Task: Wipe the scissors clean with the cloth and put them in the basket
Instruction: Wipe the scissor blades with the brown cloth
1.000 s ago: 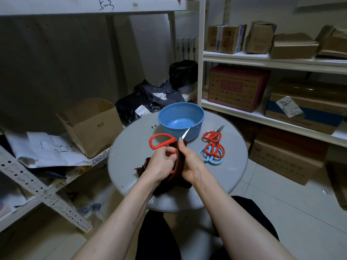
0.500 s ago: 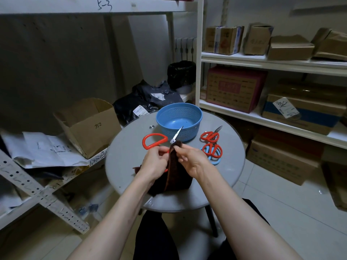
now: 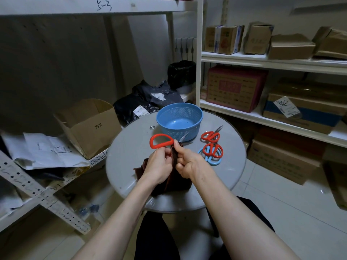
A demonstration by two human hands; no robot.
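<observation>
Head cam | L hand (image 3: 159, 164) grips scissors (image 3: 161, 136) handle | R hand (image 3: 189, 164) now curls in, pinching cloth (image 3: 178, 184) on blade | I'd say wipe ongoing, basket (image 3: 174, 131) later

Single head-worn wide-angle view, facing forward and down from close above the round worktop (image 3: 131, 147); both forearms enter from the lower edge; shelves (image 3: 262, 60) behind and beside.

Both bare forearms reach forward, hands close together. The left hand (image 3: 159, 164) curls its grip round the scissors (image 3: 161, 135); the right hand (image 3: 189, 162) pinches the cloth (image 3: 178, 182) with thumb and forefinger.
</observation>
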